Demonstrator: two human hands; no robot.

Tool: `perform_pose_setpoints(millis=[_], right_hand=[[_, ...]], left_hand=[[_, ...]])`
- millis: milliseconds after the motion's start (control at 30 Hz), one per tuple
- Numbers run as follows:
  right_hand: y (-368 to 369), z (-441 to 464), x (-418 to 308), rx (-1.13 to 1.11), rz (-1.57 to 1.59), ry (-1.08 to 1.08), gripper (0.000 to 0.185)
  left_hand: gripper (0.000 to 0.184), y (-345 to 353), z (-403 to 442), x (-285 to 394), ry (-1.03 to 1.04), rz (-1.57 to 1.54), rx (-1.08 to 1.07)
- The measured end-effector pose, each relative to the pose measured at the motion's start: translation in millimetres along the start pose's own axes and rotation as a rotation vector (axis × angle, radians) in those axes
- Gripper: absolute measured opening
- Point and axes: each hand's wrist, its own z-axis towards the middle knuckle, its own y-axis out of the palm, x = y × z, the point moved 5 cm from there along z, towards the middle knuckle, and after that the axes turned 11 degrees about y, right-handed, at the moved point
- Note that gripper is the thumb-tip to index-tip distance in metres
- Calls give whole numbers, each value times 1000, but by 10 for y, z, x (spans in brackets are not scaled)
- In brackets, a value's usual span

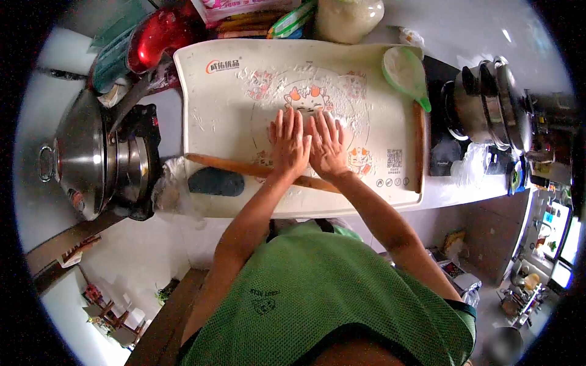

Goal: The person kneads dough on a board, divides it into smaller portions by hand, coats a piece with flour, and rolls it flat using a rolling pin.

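Note:
A cream mat [226, 122] with printed cat figures and scattered white flour lies on the counter. My left hand [290, 143] rests palm down near the mat's middle, its fingers stretched out and pointing away from me. Close beside it, my right hand [328, 146] lies flat in the same way, with flour around its fingertips. Whatever is under the palms is hidden. A wooden rolling pin [229, 165] crosses the mat beneath my wrists. A dark grey flat piece [216, 182] is at the mat's front left. At the back right is a green scoop [403, 70] with flour in it.
On the left stands a lidded steel wok [82, 155], with a clear plastic bag [173, 186] beside it. Steel pots [482, 100] stand on the right near another plastic bag [473, 165]. Behind the mat are a jar [349, 18] and a red object [160, 39]. A wooden stick [419, 146] lies along the mat's right edge.

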Motion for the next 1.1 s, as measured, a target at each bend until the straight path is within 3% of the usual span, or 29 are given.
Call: perform_pose_setpoints(millis=[67,133,200,233,267,333,400,433,467,600,700,733,833,900,933,1000,1033,1067,1100], right_hand=[[48,233,105,-14,-15,-45,65],[9,603,170,56,53,-80,62],[107,1015,284,-144,30,-2,55],[140,1145,336,-66,45,4,53],[98,1268,352,-20,87,46,54],[63,1336,379,148,74,89,54],[98,1138,340,-83,95,-12,54],[21,889,313,86,8,-152,57],[-169,622,258,23,31,-185,62],[-294,21,334,-126,-12,-240,70],[-65,341,466,-47,-30,-198,77],[-92,511,480,-107,96,-118,71],[-144,848,551,-236,-27,10,56],[-362,949,538,-367,300,109,45],[-503,971,461,-367,301,106,45],[-696,939,378,-424,504,265,43],[-732,950,413,-431,656,326,52],[-708,962,435,-423,655,325,52],[-684,986,457,-343,940,346,61]], left_hand=[[71,72,106,-138,46,-7,-107],[66,203,365,-364,77,82,-63],[62,320,704,-601,-66,112,-176],[61,331,892,-682,-97,249,-217],[58,366,1003,-790,-138,192,-116],[55,289,1103,-777,-113,140,-135],[50,268,886,-625,168,209,-158],[53,218,668,-526,189,98,-88],[59,52,442,-376,248,-34,-68],[80,-157,-162,-149,246,-34,-374],[90,22,121,-386,202,64,-298],[96,22,350,-457,118,73,-273],[102,66,667,-548,28,119,-366],[100,-1,722,-201,308,-20,-432],[91,-96,757,-57,294,-130,-279],[68,-133,906,-62,25,-496,-232],[68,-108,931,-37,32,-495,-225],[59,-94,930,-73,-70,-656,-96],[52,-113,929,-91,-174,-814,33]])
